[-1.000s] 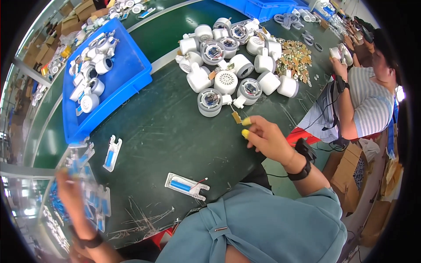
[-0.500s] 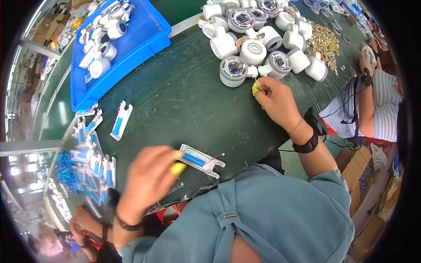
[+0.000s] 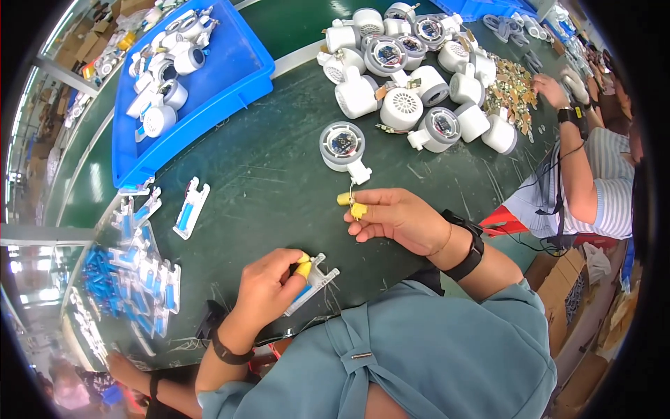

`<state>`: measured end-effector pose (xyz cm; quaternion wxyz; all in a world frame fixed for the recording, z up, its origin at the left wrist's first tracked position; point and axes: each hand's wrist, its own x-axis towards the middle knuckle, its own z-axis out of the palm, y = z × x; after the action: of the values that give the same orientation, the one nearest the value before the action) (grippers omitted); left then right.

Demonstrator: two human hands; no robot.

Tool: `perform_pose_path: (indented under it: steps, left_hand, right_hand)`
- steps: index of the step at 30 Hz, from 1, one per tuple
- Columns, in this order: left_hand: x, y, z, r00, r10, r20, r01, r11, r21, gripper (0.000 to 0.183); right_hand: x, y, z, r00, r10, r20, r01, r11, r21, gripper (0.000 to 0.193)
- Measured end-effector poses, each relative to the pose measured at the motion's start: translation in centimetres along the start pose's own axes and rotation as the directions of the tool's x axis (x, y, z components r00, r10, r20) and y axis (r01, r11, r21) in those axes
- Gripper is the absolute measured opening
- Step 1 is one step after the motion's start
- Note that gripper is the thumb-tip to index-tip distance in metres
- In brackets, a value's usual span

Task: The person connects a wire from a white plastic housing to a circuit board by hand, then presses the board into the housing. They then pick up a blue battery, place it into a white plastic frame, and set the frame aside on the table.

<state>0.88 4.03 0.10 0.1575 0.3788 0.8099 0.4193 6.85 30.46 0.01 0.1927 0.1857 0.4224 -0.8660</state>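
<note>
My left hand (image 3: 269, 286), with yellow finger covers on its fingertips, is closed at a white plastic handle shell (image 3: 317, 283). Part of a blue cylindrical battery (image 3: 300, 296) shows in the shell; the hand hides the rest. My right hand (image 3: 401, 222), also wearing yellow finger covers, pinches the thin wires (image 3: 352, 190) of a round white-and-grey housing (image 3: 342, 145). That housing lies on the green table, its open face with a circuit board turned up and its short neck pointing toward my right hand.
Several similar housings (image 3: 402, 108) are heaped at the back, beside small brown-green boards (image 3: 513, 87). A blue bin (image 3: 241, 87) with more units stands far left. Shells with batteries (image 3: 143, 279) and one separate shell (image 3: 190, 208) lie left. A co-worker's hand (image 3: 551, 91) is at right.
My right hand has come nearer and left, drawing one housing away from the heap by its wires. My left hand has moved right onto the shell, which has turned. A co-worker's hand has reached the boards.
</note>
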Motion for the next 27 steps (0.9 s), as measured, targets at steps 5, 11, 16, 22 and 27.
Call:
perform_pose_path:
  steps: [5,11,16,22,27]
  left_hand:
    - [0.7,-0.4,0.3,0.996,-0.074,-0.047,0.072,0.996,-0.042,0.021]
    - [1.9,-0.6,0.4,0.985,0.126,-0.121,-0.107,0.982,0.153,0.027]
    - [2.5,-0.9,0.5,0.975,0.132,-0.181,-0.113,0.988,0.109,0.026]
    - [3.6,-0.9,0.6,0.997,0.001,-0.073,-0.008,0.996,-0.092,0.019]
    - [4.0,-0.8,0.5,0.998,0.043,-0.036,-0.044,0.998,-0.035,0.019]
  right_hand:
    - [1.1,0.0,0.6,0.995,0.1,0.014,-0.098,0.988,-0.115,0.026]
    - [1.9,2.1,1.9,0.993,-0.051,0.104,0.087,0.922,-0.377,0.028]
    - [1.9,2.5,2.0,0.993,-0.074,0.093,0.105,0.916,-0.387,0.026]
    - [2.0,2.1,2.5,0.999,-0.04,0.032,0.05,0.902,-0.429,0.017]
    - [1.7,2.6,2.6,0.996,-0.07,0.047,0.083,0.878,-0.472,0.018]
